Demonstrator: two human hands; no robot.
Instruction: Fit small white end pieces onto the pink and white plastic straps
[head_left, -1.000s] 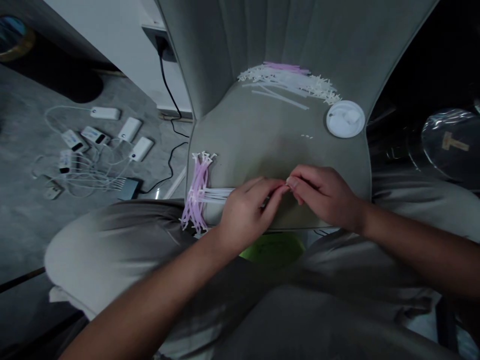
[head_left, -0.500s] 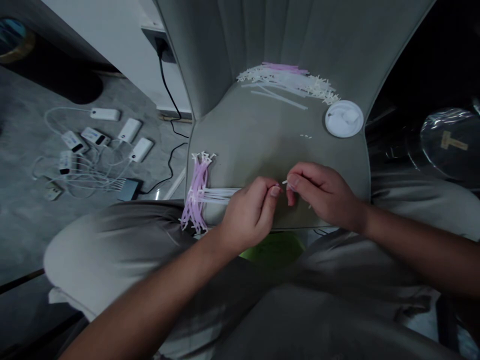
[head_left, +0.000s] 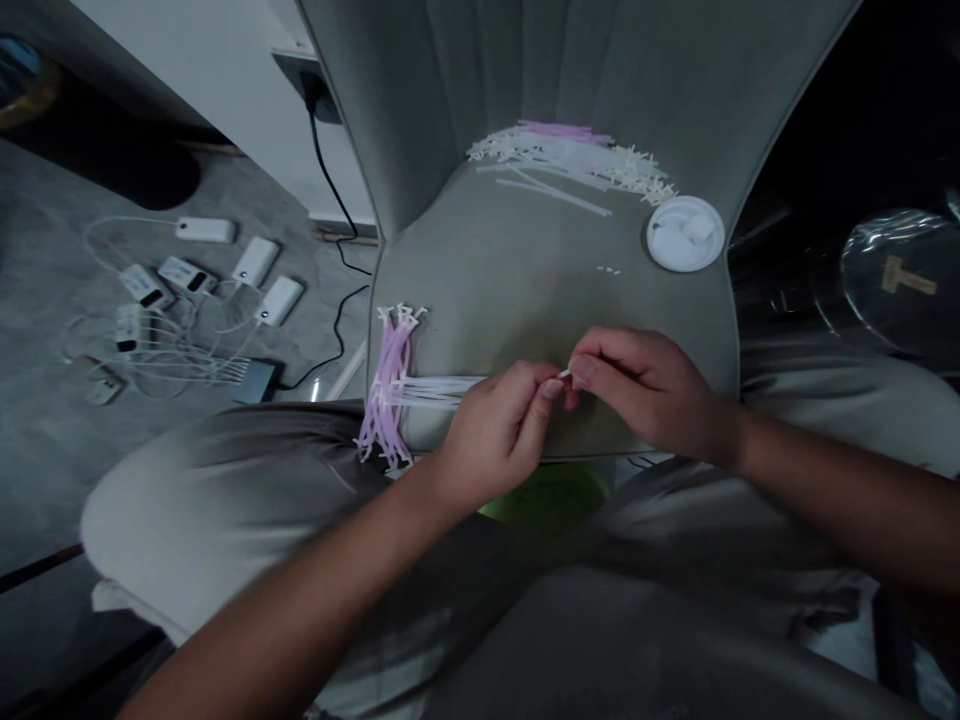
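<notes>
On the grey upholstered chair seat, my left hand and my right hand meet near the front edge. A short white plastic piece shows between their fingertips, pinched by the right thumb and index finger. The left fingers curl around its other end, partly hiding it. Just left of my left hand lies a bundle of pink and white plastic ties, with white strips running toward that hand. At the seat's back lies a pile of white and pink ties.
A white round lid and tiny white bits lie on the seat. My grey-trousered knees flank it. Below the seat's front edge is a green object. Power banks and white cables lie on the floor at left.
My fingertips have closed in again after parting slightly, with the white piece now spanning the gap between them. The whole view has shifted slightly.
</notes>
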